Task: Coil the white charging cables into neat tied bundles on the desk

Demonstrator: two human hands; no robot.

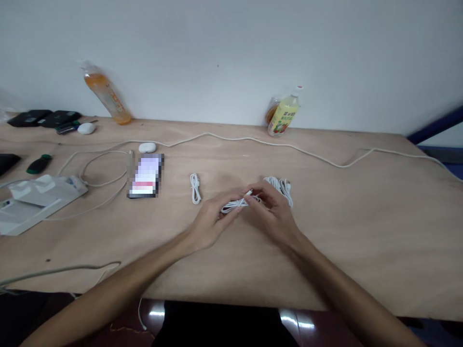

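Note:
Both hands meet over the middle of the wooden table [361, 231]. My left hand [210, 221] and my right hand [271, 212] pinch a folded white cable [235, 203] between their fingertips, one at each end of the bundle. Behind my right hand lies a loose pile of white cables [282, 185]. A single coiled white cable [195, 188] lies apart to the left of my left hand.
A phone [145, 176] lies left of centre, with a white earbud case [147, 147] behind it. A long white cord [318, 156] runs across the table. Two drink bottles [282, 114] [106, 94] stand at the wall. White packaging [36, 197] and dark items [43, 117] sit far left.

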